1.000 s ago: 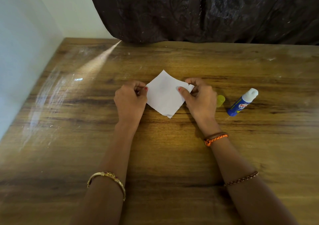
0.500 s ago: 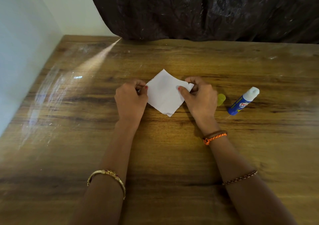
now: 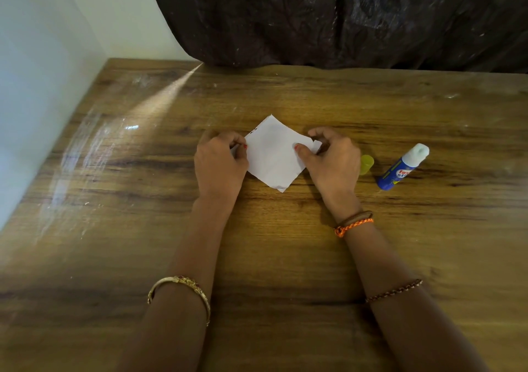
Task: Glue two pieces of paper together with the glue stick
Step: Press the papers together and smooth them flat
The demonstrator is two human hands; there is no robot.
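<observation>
Nearest the camera, two bare forearms reach out over the wooden worktop [image 3: 120, 257]. Gold bangle [image 3: 183, 286] on the left forearm. Thin beaded bracelet [image 3: 395, 290] on the right forearm; further along, at the right wrist, an orange cord and a brown band [image 3: 353, 223].

Landmark: the white paper [image 3: 275, 154], lying on the worktop turned like a diamond, one corner toward the person, one away. Whether it is one sheet or two stacked, cannot tell.

Left hand [image 3: 218, 163] at the paper's left corner: fingers curled in, thumb and fingertips pinching the edge. Red nail polish shows at the thumb tip.

Right hand [image 3: 333, 160] at the paper's right corner: thumb pressed flat on top of the sheet, fingers curled over and behind the corner, gripping it. That corner looks slightly torn or curled.

Just right of the right hand, partly hidden behind it, a small yellow cap [image 3: 366, 164] sits on the worktop. Further right of the paper, well apart from it, the glue stick [image 3: 401, 168] lies on its side, uncapped, blue body with white top, top pointing away and to the right.

Beyond the paper, bare wood with a streak of glare to the far left. At the back edge hangs a dark curtain [image 3: 343, 17]; pale wall [image 3: 43, 71] left of it.
</observation>
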